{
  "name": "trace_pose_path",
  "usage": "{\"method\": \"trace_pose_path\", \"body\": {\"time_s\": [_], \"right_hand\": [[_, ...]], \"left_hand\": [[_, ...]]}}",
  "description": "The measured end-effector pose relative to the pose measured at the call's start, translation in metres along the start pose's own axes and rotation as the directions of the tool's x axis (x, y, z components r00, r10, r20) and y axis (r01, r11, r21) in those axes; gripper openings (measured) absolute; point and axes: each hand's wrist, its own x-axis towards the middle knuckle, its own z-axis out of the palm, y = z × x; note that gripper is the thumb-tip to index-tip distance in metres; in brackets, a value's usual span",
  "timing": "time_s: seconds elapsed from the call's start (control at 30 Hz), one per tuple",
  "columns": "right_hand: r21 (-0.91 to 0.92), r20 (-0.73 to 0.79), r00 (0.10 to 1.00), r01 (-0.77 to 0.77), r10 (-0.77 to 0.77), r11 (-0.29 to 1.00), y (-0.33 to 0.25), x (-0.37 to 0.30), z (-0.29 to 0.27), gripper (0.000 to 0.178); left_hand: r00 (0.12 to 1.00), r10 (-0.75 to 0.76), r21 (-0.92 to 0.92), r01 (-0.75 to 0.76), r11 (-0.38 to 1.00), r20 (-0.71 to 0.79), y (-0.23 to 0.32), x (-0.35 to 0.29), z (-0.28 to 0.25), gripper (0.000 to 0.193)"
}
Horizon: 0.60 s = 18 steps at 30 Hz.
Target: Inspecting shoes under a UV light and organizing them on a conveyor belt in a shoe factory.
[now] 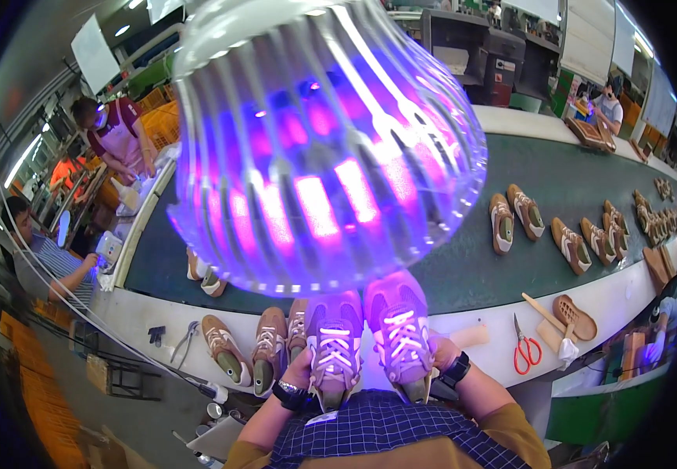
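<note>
I hold two lace-up sneakers side by side under a large lamp [323, 141] that glows violet and pink. My left hand [301, 369] grips the left sneaker [334, 344] from its side. On the other side, my right hand [442, 350] clasps the right sneaker [399, 332]. Both shoes point their toes away from me and look purple in the lamp's light. A dark watch sits on each wrist.
Three brown sneakers [256, 348] stand at my left on the white bench [143, 313]. Red scissors [524, 348], a brush and a shoe sole [577, 316] lie at the right. More pairs ride the dark green belt [581, 180]. Other people work at the far left and far right.
</note>
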Motion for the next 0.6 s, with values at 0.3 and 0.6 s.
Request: {"method": "trace_pose_path", "body": {"time_s": [0.3,0.6], "right_hand": [[-0.140,0.135,0.991,0.040,-0.021,0.989,-0.006,-0.005,0.035,0.104],[-0.333,0.023,0.988,0.154,-0.156,0.930,-0.019,-0.004,0.060,0.086]], "left_hand": [[0.998,-0.037,-0.081,0.041,0.996,0.056,0.007,0.003,-0.015,0.085],[0.995,0.093,-0.059,-0.090,0.994,0.043,0.025,0.028,0.009,0.080]]}}
